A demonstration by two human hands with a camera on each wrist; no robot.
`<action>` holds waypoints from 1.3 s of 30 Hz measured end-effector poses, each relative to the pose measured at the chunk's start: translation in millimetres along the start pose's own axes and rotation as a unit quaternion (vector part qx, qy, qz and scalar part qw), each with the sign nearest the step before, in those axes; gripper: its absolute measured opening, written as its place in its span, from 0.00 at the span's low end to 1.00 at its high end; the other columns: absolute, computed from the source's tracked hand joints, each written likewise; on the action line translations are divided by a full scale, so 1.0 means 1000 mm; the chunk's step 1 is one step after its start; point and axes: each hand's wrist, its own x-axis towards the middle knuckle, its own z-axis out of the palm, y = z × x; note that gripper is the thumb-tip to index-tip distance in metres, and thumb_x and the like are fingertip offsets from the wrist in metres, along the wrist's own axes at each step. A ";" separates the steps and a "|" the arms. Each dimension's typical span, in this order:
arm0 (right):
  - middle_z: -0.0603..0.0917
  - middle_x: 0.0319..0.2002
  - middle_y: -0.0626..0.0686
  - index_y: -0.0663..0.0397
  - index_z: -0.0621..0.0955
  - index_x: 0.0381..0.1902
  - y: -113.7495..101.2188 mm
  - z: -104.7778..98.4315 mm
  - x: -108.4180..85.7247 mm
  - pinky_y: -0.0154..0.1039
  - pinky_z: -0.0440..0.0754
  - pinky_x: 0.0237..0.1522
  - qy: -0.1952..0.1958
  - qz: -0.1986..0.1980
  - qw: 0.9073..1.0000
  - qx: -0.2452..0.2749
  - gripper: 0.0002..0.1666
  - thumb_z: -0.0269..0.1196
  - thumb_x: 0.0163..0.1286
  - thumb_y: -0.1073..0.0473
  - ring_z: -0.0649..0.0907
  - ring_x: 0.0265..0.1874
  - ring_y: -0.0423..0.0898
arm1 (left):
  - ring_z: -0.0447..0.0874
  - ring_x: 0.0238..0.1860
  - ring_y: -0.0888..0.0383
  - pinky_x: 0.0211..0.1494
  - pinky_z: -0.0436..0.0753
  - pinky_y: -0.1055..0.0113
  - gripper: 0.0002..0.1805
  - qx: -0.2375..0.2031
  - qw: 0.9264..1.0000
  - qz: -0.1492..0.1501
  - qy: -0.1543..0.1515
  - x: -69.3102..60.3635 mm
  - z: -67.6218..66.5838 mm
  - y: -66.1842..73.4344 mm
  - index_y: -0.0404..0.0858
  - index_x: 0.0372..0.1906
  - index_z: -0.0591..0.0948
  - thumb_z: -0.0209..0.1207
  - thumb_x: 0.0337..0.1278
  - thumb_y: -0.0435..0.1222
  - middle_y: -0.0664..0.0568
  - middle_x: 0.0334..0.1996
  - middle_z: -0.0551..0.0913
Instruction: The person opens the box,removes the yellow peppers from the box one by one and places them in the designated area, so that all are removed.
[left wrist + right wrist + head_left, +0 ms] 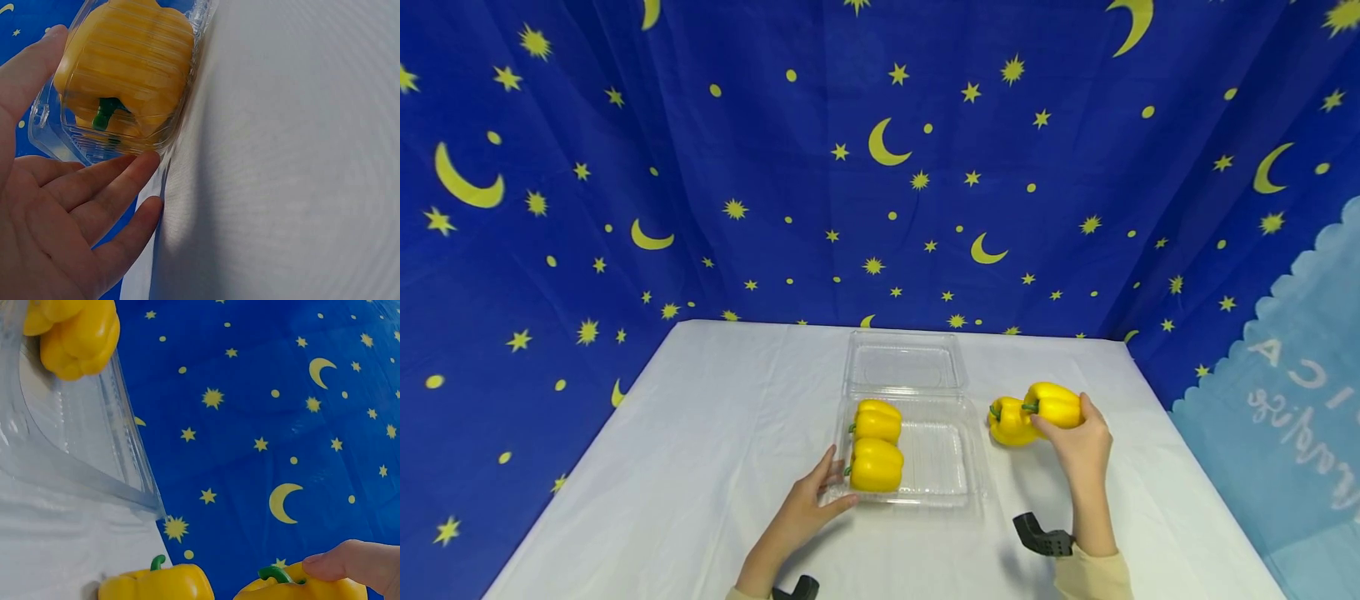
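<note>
A clear plastic container (951, 492) lies with its lid (904, 367) folded back. Two yellow peppers, one (877, 421) behind the other (876, 466), fill its left side. My left hand (805, 504) touches the container's near left corner, fingers extended; the left wrist view shows the hand (81, 212) against the clear wall (125, 134). To the right of the container, my right hand (1084, 437) holds a yellow pepper (1055, 405) between thumb and fingers, beside another pepper (1011, 423). The right wrist view shows the thumb on the held pepper (325, 589).
The white-covered table (737, 400) carries all of this. A blue cloth (820, 192) with yellow moons and stars stands behind and at the sides, and a light blue panel with lettering (1292, 400) hangs at the right.
</note>
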 end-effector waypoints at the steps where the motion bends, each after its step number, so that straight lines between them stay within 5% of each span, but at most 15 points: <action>1: 0.64 0.65 0.77 0.77 0.59 0.67 0.001 -0.001 0.001 0.62 0.65 0.68 0.002 0.000 1.000 -0.001 0.52 0.72 0.52 0.61 0.66 0.64 0.71 | 0.74 0.63 0.44 0.67 0.71 0.47 0.49 0.000 1.000 0.000 0.000 0.000 0.000 0.000 0.32 0.74 0.51 0.62 0.56 0.49 0.38 0.66 0.70; 39: 0.58 0.68 0.76 0.74 0.53 0.70 0.020 -0.017 0.024 0.61 0.60 0.71 -0.005 0.049 0.999 -0.009 0.54 0.70 0.54 0.62 0.61 0.68 0.70 | 0.74 0.62 0.44 0.66 0.72 0.47 0.48 0.002 1.000 0.006 0.004 -0.001 0.000 -0.001 0.30 0.73 0.52 0.62 0.57 0.49 0.38 0.65 0.71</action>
